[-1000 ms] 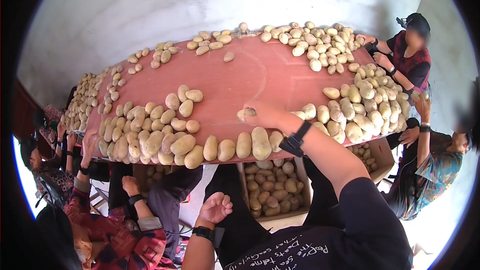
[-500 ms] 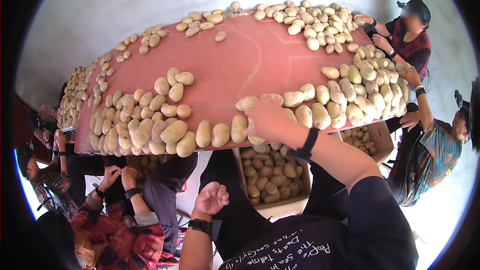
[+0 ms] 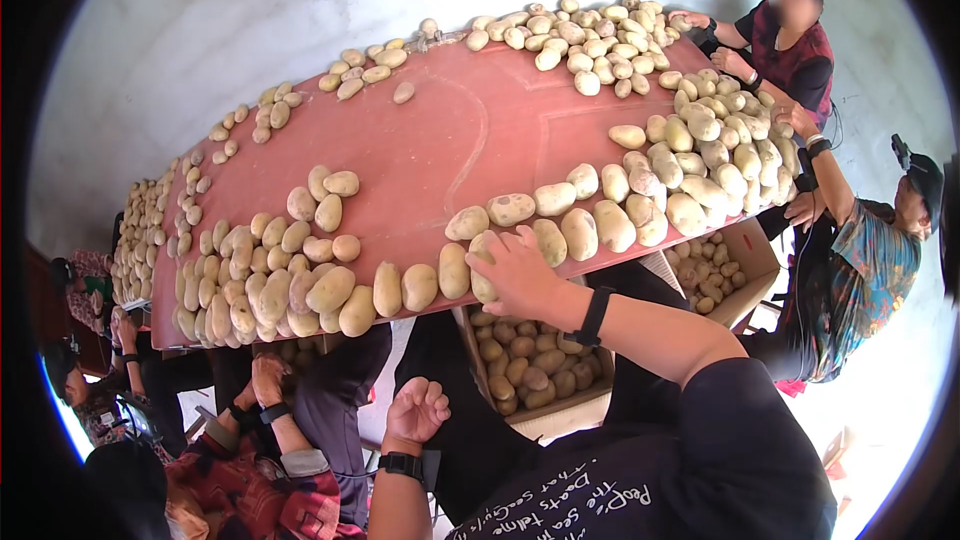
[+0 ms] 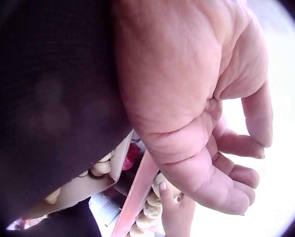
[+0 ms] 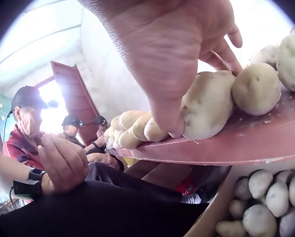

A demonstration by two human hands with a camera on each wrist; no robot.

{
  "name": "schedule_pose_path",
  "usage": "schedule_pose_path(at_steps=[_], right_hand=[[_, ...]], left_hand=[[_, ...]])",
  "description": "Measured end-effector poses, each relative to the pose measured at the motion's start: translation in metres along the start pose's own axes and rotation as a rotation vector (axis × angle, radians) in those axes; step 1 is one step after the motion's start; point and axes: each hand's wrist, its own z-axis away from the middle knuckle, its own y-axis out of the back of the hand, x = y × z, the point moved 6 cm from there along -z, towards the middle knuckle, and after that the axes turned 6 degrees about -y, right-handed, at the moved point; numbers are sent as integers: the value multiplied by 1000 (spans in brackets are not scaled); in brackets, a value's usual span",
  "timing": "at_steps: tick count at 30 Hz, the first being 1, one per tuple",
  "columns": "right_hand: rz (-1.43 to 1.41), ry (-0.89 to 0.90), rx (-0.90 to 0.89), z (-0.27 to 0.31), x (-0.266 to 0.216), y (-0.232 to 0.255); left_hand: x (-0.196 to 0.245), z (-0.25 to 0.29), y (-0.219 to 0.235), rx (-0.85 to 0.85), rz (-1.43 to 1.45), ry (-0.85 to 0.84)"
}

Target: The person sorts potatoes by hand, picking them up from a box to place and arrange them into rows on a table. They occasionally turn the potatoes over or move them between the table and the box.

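My right hand (image 3: 523,275) grips a pale yellow potato (image 5: 209,106) in the front row on the red table. In the right wrist view the thumb (image 5: 169,118) lies against its near left side, while the other fingers reach over to its far side. Just behind in the head view are a spotted potato (image 3: 510,208) and a plain one beside it. My left hand (image 3: 417,410) is palm up above my lap, its fingers loosely curled with nothing in them.
Potatoes pile on the red table (image 3: 400,160) at left, right and far edge. A cardboard box (image 3: 565,410) of potatoes stands below the front edge, another box (image 3: 745,250) to its right. People sit at both sides, including one in red plaid (image 3: 250,485).
My right hand set its potato down behind the front row, then came back to the table edge and took hold of another. The neighbour at left drew a hand off the table.
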Motion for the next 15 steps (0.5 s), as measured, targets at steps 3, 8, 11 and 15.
schedule_pose_path(at_steps=[3,8,11,15], right_hand=[[-116,-86,74,-2,19,12],[-5,-216,19,0,75,25],[0,-66,-57,8,59,16],[37,-53,-39,10,49,2]], left_hand=[[1,-1,1,-8,-1,9],[2,3,3,-9,18,6],[3,0,1,-15,24,9],[2,-1,0,-12,18,5]])
